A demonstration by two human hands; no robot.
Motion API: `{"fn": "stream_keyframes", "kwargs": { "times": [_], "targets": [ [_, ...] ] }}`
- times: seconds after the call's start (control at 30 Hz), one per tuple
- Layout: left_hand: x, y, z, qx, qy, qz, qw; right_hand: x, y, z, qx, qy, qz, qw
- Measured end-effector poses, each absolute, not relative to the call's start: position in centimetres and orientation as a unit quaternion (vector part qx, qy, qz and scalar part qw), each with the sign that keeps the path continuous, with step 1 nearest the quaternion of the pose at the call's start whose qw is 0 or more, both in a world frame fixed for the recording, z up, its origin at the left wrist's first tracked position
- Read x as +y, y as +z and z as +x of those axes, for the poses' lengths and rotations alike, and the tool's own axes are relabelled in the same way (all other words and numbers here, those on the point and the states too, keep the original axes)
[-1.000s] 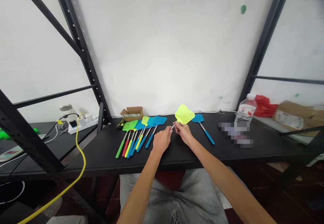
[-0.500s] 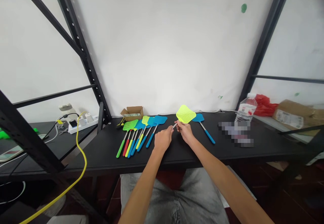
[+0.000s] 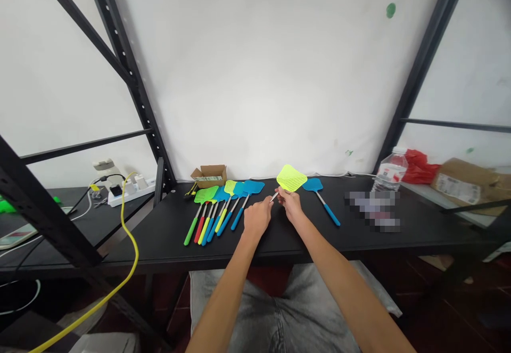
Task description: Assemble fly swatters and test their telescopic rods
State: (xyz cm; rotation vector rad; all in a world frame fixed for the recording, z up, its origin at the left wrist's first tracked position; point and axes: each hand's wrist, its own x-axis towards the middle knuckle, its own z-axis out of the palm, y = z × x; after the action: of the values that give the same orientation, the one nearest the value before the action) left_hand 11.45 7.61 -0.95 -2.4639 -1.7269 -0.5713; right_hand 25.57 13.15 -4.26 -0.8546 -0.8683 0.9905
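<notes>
Both hands hold one yellow fly swatter above the table. My left hand is closed around its handle, which the fingers hide. Near the head, my right hand pinches the thin metal rod. To the left lies a row of several fly swatters with green, red, yellow and blue grips, their heads overlapping toward the wall; a blue fly swatter is the closest of them to my left hand. Another blue fly swatter lies alone on the table, right of my right hand.
On the black table, a small open cardboard box stands at the back left. A plastic bottle, a red bag and a brown parcel are at the right. A yellow cable hangs by the left rack post.
The yellow swatter and both hands stay almost where they were, with the same grip. The view has shifted very slightly.
</notes>
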Motion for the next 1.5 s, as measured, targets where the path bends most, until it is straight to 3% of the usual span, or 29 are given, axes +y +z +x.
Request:
{"fn": "stream_keyframes", "kwargs": {
  "times": [0.23, 0.5, 0.87, 1.3, 1.5],
  "targets": [
    [7.4, -1.5, 10.5, -0.562, -0.170, -0.808, 0.045, 13.9, -3.9, 26.7, -0.282, 0.449, -0.369, 0.764],
    [7.5, -1.8, 9.8, -0.548, -0.185, -0.815, 0.035, 13.8, -3.9, 27.7, -0.307, 0.446, -0.352, 0.763],
    [7.4, -1.5, 9.6, -0.558, -0.210, -0.803, 0.022, 12.8, -4.3, 26.4, -0.557, 0.401, -0.396, 0.611],
    [7.1, -1.2, 10.4, -0.545, -0.187, -0.817, 0.019, 13.5, -4.0, 27.1, -0.315, 0.413, -0.362, 0.774],
    [7.1, -1.3, 10.7, -0.531, -0.177, -0.828, 0.020, 13.8, -4.2, 27.8, -0.280, 0.385, -0.347, 0.808]
  ]
}}
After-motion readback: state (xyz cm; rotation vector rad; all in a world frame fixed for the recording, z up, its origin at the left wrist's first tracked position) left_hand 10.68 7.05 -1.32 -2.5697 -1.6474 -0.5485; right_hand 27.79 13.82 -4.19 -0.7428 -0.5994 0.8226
